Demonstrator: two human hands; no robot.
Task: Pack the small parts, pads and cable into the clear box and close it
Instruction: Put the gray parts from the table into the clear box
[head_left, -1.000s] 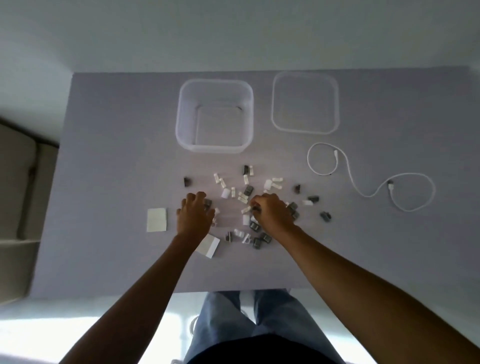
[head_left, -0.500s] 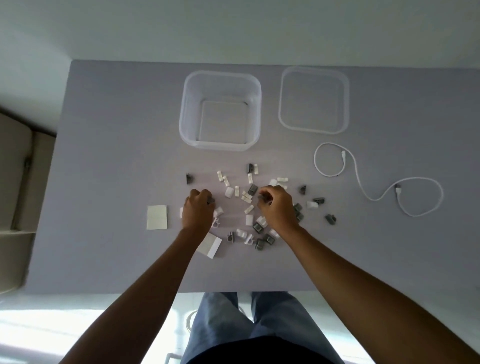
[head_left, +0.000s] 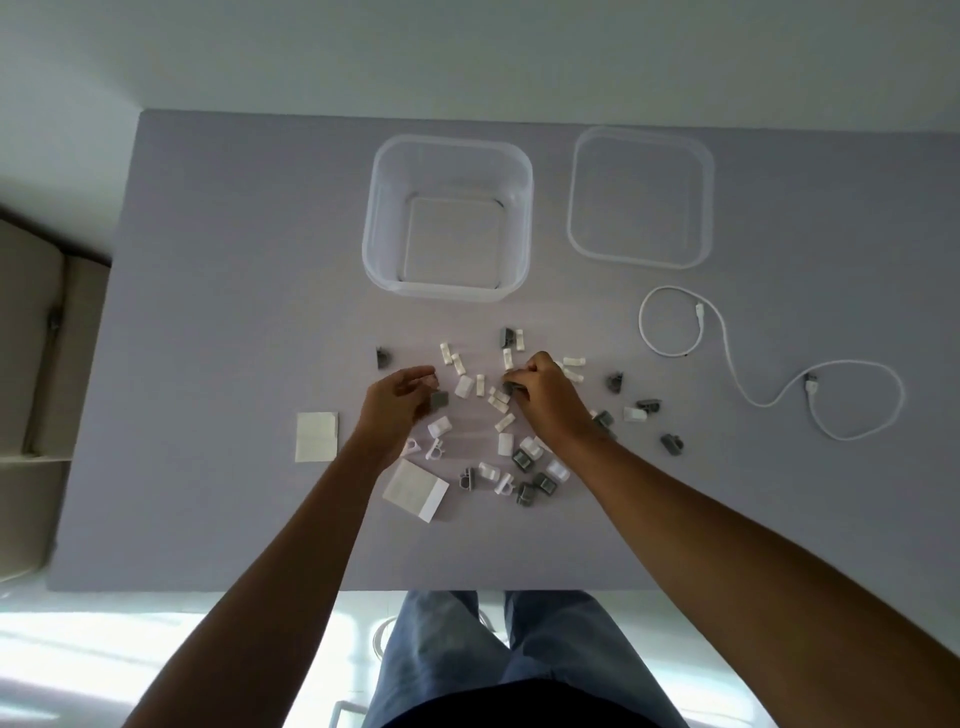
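Note:
An empty clear box (head_left: 448, 283) stands at the table's far middle, its clear lid (head_left: 640, 257) lying flat to its right. Several small white and grey parts (head_left: 498, 447) are scattered in front of the box. My left hand (head_left: 397, 410) is lifted slightly, palm turned inward, with a grey part (head_left: 439, 399) at its fingers. My right hand (head_left: 545, 397) is closed over grey parts at the middle of the scatter. Two white pads lie near: one (head_left: 316, 436) left of my left hand, one (head_left: 415, 490) below it. A white cable (head_left: 748, 374) curls at the right.
The grey table (head_left: 234, 312) ends at a near edge just in front of my legs. A beige cabinet (head_left: 31, 364) stands beyond the table's left edge. A white wall runs behind the box and lid.
My left hand has lifted off the table and turned its palm inward with a grey part. My right hand has shifted a little farther into the scatter, fingers pinched on parts.

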